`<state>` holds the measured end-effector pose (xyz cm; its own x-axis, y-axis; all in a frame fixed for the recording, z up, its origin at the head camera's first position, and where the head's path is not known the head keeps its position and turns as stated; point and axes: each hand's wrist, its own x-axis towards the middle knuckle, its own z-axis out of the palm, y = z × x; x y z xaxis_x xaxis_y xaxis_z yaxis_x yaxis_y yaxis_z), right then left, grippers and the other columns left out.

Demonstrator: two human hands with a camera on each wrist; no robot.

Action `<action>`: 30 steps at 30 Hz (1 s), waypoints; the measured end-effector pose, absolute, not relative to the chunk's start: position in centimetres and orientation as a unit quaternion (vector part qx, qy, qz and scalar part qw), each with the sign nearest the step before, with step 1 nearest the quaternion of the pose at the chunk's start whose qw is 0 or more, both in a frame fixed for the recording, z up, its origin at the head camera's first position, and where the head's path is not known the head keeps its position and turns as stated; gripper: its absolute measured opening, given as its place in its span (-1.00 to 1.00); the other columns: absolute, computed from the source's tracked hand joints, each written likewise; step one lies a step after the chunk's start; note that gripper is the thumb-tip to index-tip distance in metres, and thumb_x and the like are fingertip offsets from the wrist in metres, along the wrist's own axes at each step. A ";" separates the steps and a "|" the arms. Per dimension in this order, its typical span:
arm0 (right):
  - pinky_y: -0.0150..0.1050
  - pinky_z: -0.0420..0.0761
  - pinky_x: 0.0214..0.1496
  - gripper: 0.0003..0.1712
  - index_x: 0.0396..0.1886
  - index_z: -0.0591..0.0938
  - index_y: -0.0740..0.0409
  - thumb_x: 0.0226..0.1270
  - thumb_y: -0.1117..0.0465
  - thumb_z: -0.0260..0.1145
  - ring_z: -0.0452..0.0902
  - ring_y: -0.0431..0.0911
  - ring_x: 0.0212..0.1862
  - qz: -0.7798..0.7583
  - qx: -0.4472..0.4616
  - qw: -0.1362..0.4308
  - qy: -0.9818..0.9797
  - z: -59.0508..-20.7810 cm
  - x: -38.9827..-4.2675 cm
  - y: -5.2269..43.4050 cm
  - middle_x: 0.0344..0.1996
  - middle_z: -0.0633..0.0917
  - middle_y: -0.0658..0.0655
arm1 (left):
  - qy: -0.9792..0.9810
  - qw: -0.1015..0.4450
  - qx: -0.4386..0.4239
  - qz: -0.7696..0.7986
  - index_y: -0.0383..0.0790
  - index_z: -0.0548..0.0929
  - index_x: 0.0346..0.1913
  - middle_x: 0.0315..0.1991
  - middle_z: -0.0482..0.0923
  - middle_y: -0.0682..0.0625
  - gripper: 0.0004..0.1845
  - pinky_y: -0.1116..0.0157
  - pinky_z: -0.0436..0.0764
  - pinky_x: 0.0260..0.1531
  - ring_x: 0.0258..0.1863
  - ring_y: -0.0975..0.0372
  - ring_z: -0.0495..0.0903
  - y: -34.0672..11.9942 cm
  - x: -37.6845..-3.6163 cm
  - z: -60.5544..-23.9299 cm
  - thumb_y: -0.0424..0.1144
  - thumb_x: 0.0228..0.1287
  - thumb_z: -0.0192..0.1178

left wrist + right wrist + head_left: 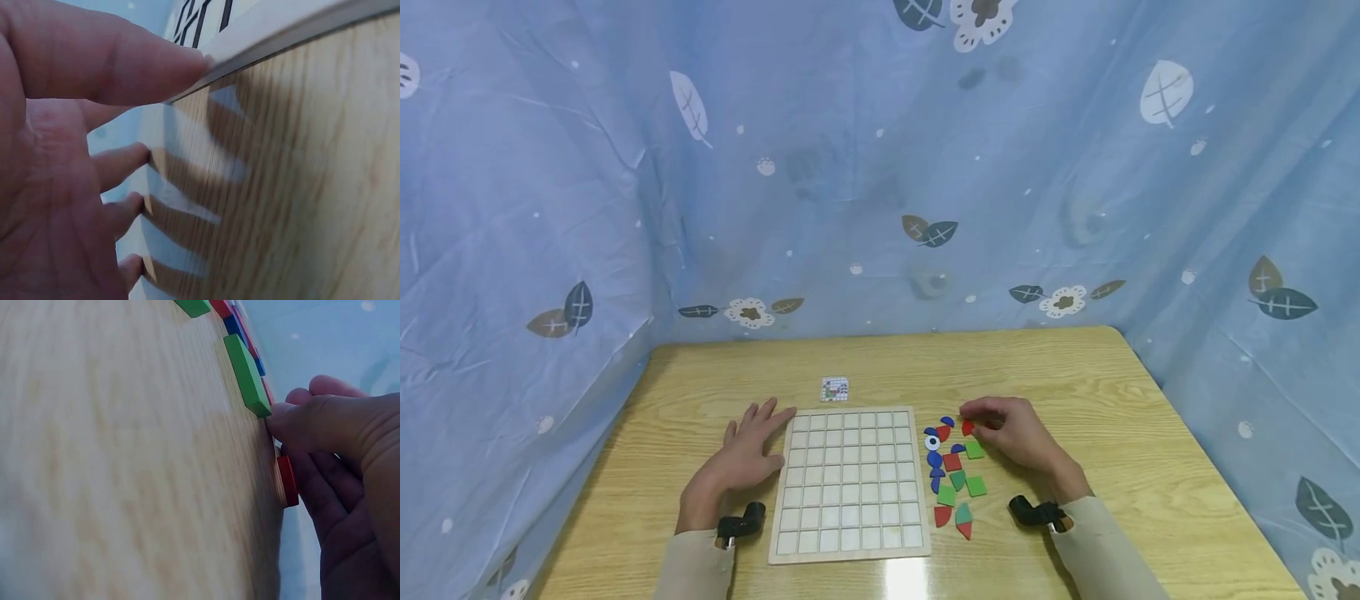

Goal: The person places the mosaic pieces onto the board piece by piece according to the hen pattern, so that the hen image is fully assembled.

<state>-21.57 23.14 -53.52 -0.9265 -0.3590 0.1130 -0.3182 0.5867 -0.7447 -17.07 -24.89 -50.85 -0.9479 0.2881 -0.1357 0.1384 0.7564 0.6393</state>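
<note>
My left hand (744,452) lies with fingers spread along the left side of a wooden grid board (850,557). Its thumb (162,69) is right at the board's edge in the left wrist view, while the other fingertips touch the table. To the right of the loose pieces, my right hand (1018,431) reaches over a red piece (967,427), its fingers loosely bent around it. In the right wrist view, that red piece (287,481) stands beside the fingers, with the thumb tip apart from it, close to a green square block (247,375).
Several red, blue and green pieces, including a red square (952,462) and a green square (947,496), lie right of the board. A white round piece (932,442) has a dark centre. A small pattern card (834,389) lies behind the board. A blue curtain (850,208) surrounds the table.
</note>
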 end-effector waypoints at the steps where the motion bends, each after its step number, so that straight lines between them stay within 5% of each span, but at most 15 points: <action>1: -0.05 0.78 0.25 -0.61 0.15 0.84 -0.01 0.41 0.41 0.49 0.81 -0.07 0.12 -0.415 -0.193 0.022 0.889 -53.5 -21.6 23.2 0.07 0.87 -0.03 | 0.931 0.117 0.113 0.326 -0.18 0.34 0.70 0.76 -0.09 -0.45 -0.15 -0.57 -0.34 0.55 0.72 -0.47 -0.27 -24.9 -17.0 -50.8 -0.36 0.31 0.27; 14: -0.09 0.79 0.24 -0.65 0.15 0.83 0.16 0.39 0.38 0.54 0.84 0.02 0.14 -0.452 -0.178 -0.016 0.874 -51.5 -20.5 22.6 0.07 0.88 0.06 | 0.932 0.143 0.091 0.319 -0.03 0.27 0.75 0.80 -0.23 -0.38 -0.10 -0.63 -0.45 0.47 0.72 -0.47 -0.43 -25.0 -17.0 -50.9 -0.27 0.37 0.34; 23: 0.14 0.76 0.24 -0.64 0.13 0.82 0.21 0.35 0.36 0.58 0.85 0.09 0.11 -0.537 -0.219 -0.047 0.813 -48.8 -18.9 15.7 0.05 0.87 0.20 | 0.928 0.138 0.099 0.331 -0.07 0.26 0.75 0.80 -0.25 -0.40 -0.11 -0.62 -0.51 0.47 0.71 -0.48 -0.48 -25.4 -17.2 -51.0 -0.30 0.38 0.30; 30: -0.08 0.78 0.27 -0.61 0.12 0.83 0.17 0.30 0.43 0.59 0.84 0.07 0.11 -0.589 -0.224 -0.028 0.776 -49.1 -18.4 9.9 0.03 0.88 0.19 | 0.927 0.140 0.103 0.332 -0.06 0.22 0.77 0.80 -0.28 -0.38 -0.11 -0.60 -0.54 0.47 0.72 -0.45 -0.52 -25.4 -17.2 -51.4 -0.29 0.42 0.28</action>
<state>-18.44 9.87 -49.13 -0.8977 -0.3147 0.3083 -0.3814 0.2048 -0.9015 -17.16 -25.38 -51.39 -0.9394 0.2840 -0.1919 0.0973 0.7579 0.6451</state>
